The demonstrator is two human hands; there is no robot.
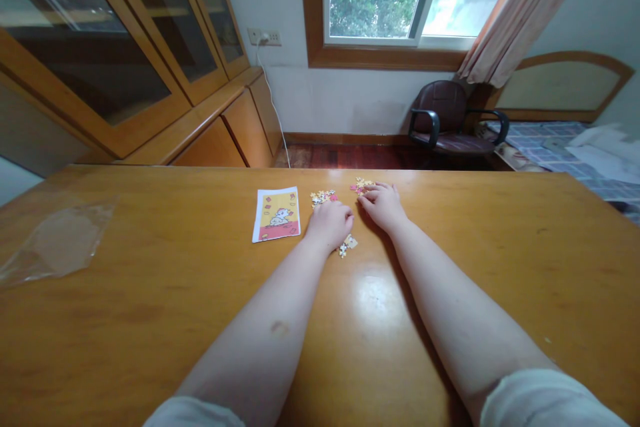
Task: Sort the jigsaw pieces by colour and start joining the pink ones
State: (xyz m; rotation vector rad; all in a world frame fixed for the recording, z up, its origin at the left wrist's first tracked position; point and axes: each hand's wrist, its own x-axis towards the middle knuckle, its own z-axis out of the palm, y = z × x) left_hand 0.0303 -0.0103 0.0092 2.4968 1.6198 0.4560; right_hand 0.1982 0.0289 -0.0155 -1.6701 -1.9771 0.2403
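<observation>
My left hand (331,224) is closed over the table, its fingers curled to the right, and whatever they may hold is hidden. Small jigsaw pieces in a yellow and white heap (322,197) lie just beyond it. A few more loose pieces (346,245) rest at its near side, partly under the hand. My right hand (384,205) lies low with fingers apart, its fingertips by another small group of pieces (361,185) in yellow and pink. Left of my left hand lies a picture card (278,215) showing a white cartoon animal on yellow and red.
A clear plastic bag (60,240) lies at the left of the wooden table (500,267). Beyond the table's far edge stand a glass-door cabinet (200,80), a dark office chair (445,117) and a bed (555,147). A white cord (273,103) hangs from a wall socket.
</observation>
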